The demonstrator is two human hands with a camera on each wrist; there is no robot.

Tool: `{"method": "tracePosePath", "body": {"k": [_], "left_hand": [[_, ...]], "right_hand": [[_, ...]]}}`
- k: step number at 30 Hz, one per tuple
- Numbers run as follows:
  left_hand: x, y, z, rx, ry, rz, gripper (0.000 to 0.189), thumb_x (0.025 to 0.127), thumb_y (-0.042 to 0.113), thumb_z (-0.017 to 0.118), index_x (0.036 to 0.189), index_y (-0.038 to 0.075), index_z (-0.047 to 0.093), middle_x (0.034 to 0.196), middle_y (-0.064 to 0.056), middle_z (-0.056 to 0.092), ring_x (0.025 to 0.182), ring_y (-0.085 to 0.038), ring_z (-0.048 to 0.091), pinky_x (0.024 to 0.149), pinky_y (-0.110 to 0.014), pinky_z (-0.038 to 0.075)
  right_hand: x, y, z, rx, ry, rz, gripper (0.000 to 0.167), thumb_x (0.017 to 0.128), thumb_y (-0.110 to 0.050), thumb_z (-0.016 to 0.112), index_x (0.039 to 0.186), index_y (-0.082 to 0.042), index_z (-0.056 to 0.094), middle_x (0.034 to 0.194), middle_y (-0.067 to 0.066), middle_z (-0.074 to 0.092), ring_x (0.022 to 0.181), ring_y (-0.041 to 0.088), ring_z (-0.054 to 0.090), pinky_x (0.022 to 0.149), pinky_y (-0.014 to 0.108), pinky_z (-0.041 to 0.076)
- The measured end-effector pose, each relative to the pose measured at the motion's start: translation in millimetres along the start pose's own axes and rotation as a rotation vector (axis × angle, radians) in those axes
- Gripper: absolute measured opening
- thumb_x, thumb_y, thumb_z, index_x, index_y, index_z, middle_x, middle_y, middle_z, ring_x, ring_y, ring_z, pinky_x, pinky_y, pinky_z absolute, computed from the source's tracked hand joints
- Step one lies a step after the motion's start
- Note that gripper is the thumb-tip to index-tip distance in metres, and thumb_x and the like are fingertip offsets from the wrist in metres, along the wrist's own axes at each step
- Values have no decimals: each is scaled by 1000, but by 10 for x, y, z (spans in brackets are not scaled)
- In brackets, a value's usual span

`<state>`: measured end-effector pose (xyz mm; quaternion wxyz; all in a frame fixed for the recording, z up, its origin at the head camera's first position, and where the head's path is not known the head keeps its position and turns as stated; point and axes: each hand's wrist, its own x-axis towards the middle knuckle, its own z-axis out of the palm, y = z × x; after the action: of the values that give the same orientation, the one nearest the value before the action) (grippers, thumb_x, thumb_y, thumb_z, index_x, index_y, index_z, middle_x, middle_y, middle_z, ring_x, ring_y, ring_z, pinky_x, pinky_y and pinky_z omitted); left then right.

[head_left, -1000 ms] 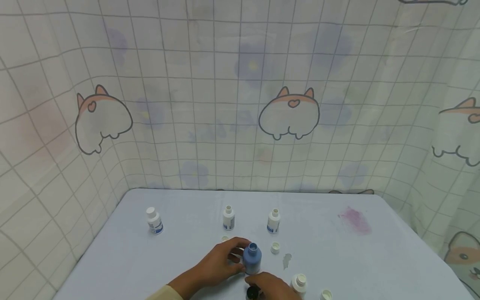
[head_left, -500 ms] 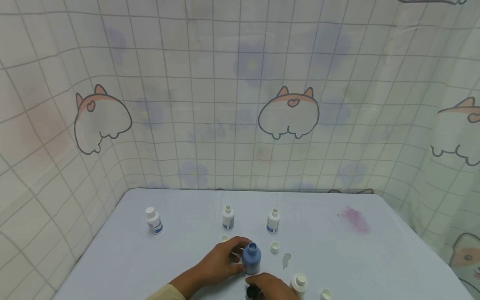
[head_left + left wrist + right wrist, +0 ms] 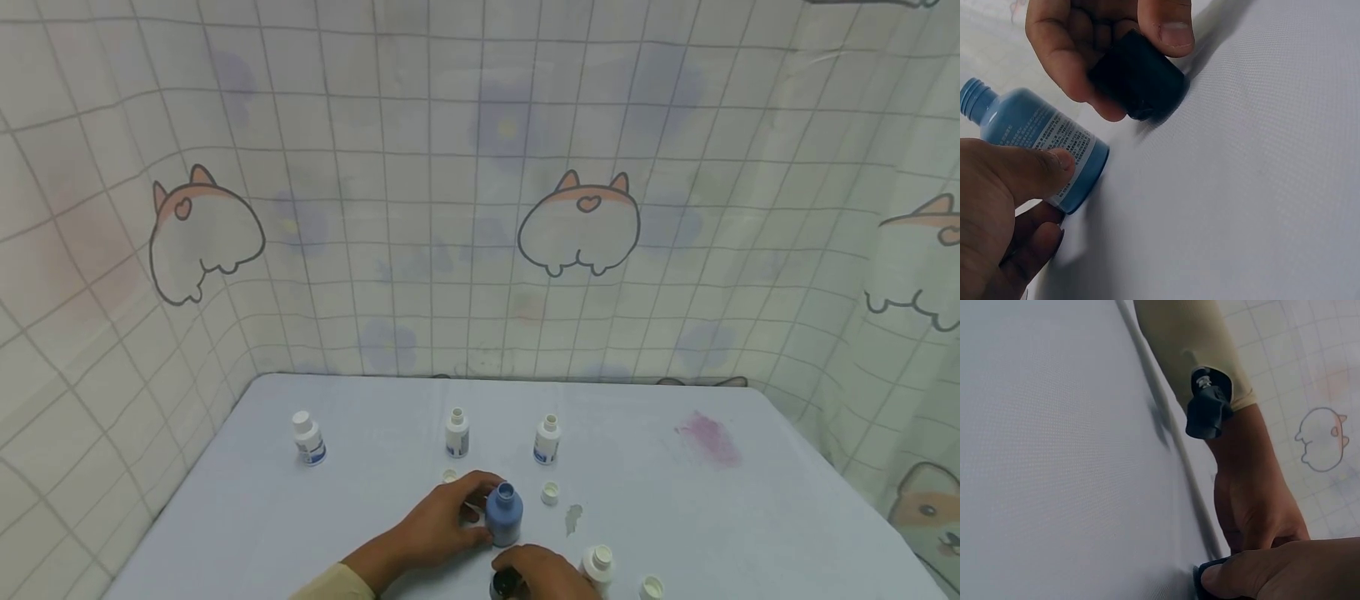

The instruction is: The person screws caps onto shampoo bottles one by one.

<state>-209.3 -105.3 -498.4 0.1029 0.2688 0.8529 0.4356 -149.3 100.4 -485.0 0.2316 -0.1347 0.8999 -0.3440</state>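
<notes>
My left hand (image 3: pixel 442 523) holds an uncapped blue bottle (image 3: pixel 505 518) upright at the table's front middle. In the left wrist view, the thumb lies across the printed label on the blue bottle (image 3: pixel 1029 115), and its threaded neck shows. Just in front, my right hand (image 3: pixel 543 571) grips a dark cap (image 3: pixel 504 584) between thumb and fingers. The left wrist view has this dark cap (image 3: pixel 1138 78) close over the white cloth, apart from the bottle. Most of it is hidden behind the right hand (image 3: pixel 1285 569) in the right wrist view.
An open white bottle (image 3: pixel 597 567) stands right of my right hand, near a loose white cap (image 3: pixel 652 587). Farther back are two open white bottles (image 3: pixel 457 435), two small white caps (image 3: pixel 551 493) and a capped white bottle (image 3: pixel 308 440). A pink stain (image 3: pixel 708 439) marks the right.
</notes>
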Motion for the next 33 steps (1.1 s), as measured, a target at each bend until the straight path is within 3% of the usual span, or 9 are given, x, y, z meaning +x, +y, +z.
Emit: {"method": "tracePosePath", "body": {"k": [4,12,21,33], "left_hand": [[3,11,-12,2,-6,17,62,86,12,83,136,32,53,127,15,63,110,-5,62,93,-27,53],[-10,14,-23,7,3,25,60,85,11,84,134,29,54,122,15,64,106,-3,62,91,-25,54],[-51,10,-32,58,18,9,57,83,16,87,129,28,57,117,18,64,102,-1,62,92,-27,53],[-141,-83,-65,31,42,39,55,80,22,89,127,29,60,117,18,65,102,-1,64,92,-28,55]], "right_hand": [[-27,-30,-6,14,10,-13,30,86,-10,83,113,-12,71,110,6,69,106,34,65,94,63,49],[-140,-63,-45,19,69,-50,33,88,-14,81,118,-17,69,103,-3,67,88,18,63,87,55,54],[-180,-95,-64,50,85,-61,33,90,-18,80,121,-17,68,103,-7,64,86,15,61,83,51,56],[-250,-138,-124,4,120,-190,34,92,-18,78,124,-15,66,109,-6,65,84,6,61,73,30,56]]}}
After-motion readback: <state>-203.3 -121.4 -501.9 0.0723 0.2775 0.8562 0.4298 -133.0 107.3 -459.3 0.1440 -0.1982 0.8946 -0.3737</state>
